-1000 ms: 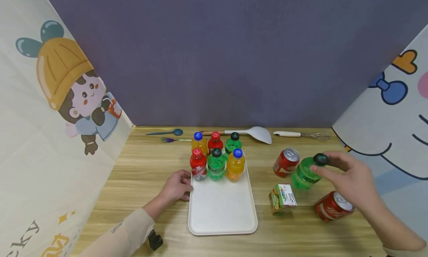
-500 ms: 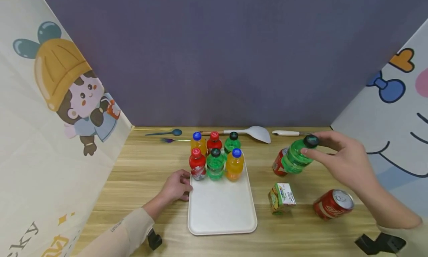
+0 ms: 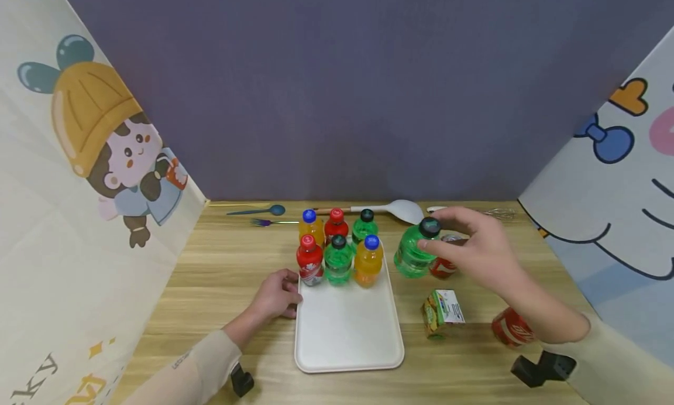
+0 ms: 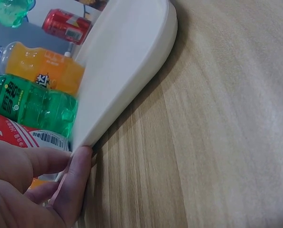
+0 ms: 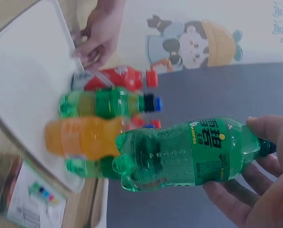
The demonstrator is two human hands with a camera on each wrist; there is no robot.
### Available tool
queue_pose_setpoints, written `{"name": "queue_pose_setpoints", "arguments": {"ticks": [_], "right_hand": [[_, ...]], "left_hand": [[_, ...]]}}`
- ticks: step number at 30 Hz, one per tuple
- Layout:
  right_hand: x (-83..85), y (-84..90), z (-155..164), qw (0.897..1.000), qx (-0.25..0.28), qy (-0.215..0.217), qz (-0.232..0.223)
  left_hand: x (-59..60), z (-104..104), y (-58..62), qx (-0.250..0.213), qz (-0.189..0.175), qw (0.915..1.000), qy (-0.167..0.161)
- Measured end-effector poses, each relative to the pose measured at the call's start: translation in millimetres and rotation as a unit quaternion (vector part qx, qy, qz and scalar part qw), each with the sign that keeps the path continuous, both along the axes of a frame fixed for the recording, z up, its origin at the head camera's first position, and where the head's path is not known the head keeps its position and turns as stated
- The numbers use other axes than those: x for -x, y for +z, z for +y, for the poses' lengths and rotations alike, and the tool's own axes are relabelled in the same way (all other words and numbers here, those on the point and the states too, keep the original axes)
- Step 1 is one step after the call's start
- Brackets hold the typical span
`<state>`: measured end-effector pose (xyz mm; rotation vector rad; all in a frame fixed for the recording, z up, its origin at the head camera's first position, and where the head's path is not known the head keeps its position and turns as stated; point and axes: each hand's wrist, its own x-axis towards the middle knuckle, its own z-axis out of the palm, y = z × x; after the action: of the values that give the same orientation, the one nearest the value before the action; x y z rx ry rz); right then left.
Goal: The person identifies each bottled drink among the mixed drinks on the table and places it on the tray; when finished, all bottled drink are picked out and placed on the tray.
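A tray (image 3: pixel 347 329) lies in the middle of the tabletop (image 3: pixel 221 276), with six bottles (image 3: pixel 338 247) standing in two rows of three at its far end. The left hand (image 3: pixel 276 295) rests against the tray's left edge. Right of the tray, the right hand (image 3: pixel 476 250) holds a seventh bottle (image 3: pixel 413 253) above the tabletop. A can (image 3: pixel 443 266) sits behind that hand, a carton (image 3: pixel 443 312) nearer, another can (image 3: pixel 509 329) further right. Utensils (image 3: pixel 392 209) lie along the back edge.
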<state>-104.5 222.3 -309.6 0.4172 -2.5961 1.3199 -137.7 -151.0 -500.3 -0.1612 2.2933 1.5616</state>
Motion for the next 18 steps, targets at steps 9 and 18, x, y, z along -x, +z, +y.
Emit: {"name": "queue_pose_setpoints", "arguments": {"ticks": [9,18], "right_hand": [[3.9,-17.7,-38,0.996,0.04,0.068,-0.046],[6.8,-50.0,-68,0.993,0.027,0.094,-0.064]], "left_hand": [[0.7,0,-0.9,0.0,-0.001,1.0,0.0],[1.1,-1,-0.9,0.004,-0.005,1.0,-0.003]]}}
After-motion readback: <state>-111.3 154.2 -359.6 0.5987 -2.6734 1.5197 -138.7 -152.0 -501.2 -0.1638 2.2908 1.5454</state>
